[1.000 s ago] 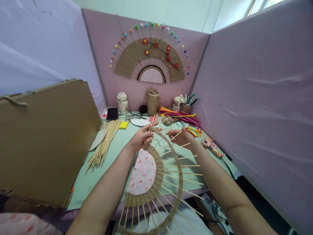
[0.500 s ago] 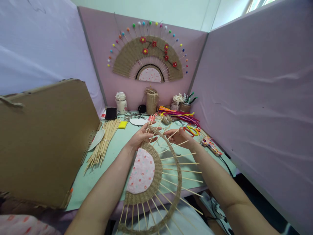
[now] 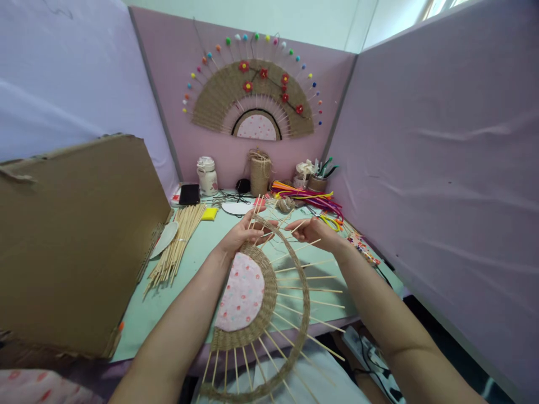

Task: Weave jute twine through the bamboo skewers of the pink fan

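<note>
A half-round fan frame point(image 3: 269, 297) of thin bamboo sticks and woven twine slants from mid-desk down over my lap. Its centre is a pink flowered half-disc point(image 3: 241, 293), edged by a woven twine band point(image 3: 266, 314). Farther out, a narrow twine band point(image 3: 305, 306) crosses the spread sticks, whose tips stick out beyond it. My left hand point(image 3: 245, 233) is closed around the fan's upper end, thumb over the sticks. Just right of the outer band, my right hand point(image 3: 315, 231) has its fingers pinched together; what lies between them is too small to make out.
Bundled bamboo sticks point(image 3: 179, 247) lie left, beside a cardboard sheet point(image 3: 84, 241). At the back stand a white jar point(image 3: 207, 177), a twine roll point(image 3: 260, 173) and a pen pot point(image 3: 318, 183). Coloured pipe cleaners point(image 3: 307, 196) lie right of centre. A finished fan point(image 3: 219, 95) hangs behind.
My right hand has shifted slightly right, away from the outer band. My left hand keeps its hold, and the fan has barely moved.
</note>
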`<state>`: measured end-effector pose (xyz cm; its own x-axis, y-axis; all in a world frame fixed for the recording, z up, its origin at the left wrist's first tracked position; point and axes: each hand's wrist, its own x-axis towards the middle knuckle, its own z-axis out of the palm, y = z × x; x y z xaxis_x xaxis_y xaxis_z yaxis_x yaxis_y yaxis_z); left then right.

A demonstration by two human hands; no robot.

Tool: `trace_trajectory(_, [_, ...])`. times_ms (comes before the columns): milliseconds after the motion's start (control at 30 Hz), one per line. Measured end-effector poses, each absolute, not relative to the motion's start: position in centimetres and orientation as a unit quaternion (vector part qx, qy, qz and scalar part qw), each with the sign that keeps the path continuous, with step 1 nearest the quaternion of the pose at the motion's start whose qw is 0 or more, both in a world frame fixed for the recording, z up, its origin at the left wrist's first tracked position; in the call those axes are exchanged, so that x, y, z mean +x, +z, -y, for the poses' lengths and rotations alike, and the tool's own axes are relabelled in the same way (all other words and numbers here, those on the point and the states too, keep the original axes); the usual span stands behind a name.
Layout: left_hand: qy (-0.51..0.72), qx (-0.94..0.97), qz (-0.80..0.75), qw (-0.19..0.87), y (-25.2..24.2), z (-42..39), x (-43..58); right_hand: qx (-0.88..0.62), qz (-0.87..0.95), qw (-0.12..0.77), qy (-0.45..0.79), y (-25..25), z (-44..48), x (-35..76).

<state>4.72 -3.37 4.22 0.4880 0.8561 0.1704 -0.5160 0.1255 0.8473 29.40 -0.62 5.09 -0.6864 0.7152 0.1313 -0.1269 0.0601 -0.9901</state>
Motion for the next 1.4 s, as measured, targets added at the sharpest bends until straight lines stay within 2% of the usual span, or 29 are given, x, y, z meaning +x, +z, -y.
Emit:
trace_trajectory(167, [0.466,0.475,-0.183,0.723,4.1,3.3,4.7,-0.246,0.661,0.383,0.597,6.0,0.4,30.8])
trace_trajectory(333, [0.464,0.475,-0.189,0.723,4.0,3.5,4.6,-0.277,0.695,0.495,0.442,6.8,1.3,31.0])
trace_trajectory(467, [0.469,0.47,-0.188,0.724,4.0,3.5,4.6,-0.277,0.717,0.526,0.363,7.0,2.9,30.8])
trace_trajectory(700, [0.464,0.472,-0.182,0.727,3.8,3.4,4.6,-0.239,0.624,0.57,0.478,4.1,3.8,30.4])
trace_trajectory(967, [0.466,0.468,-0.185,0.728,3.8,3.4,4.5,-0.263,0.552,0.494,0.617,0.6,5.7,29.1])
trace_trajectory(1200, [0.439,0.469,-0.133,0.755,3.3,3.3,4.6,-0.218,0.536,0.49,0.652,0.4,6.3,28.7])
trace_trajectory(1400, [0.322,0.455,-0.103,0.824,2.6,3.5,4.5,-0.208,0.547,0.485,0.65,0.7,6.4,28.5])
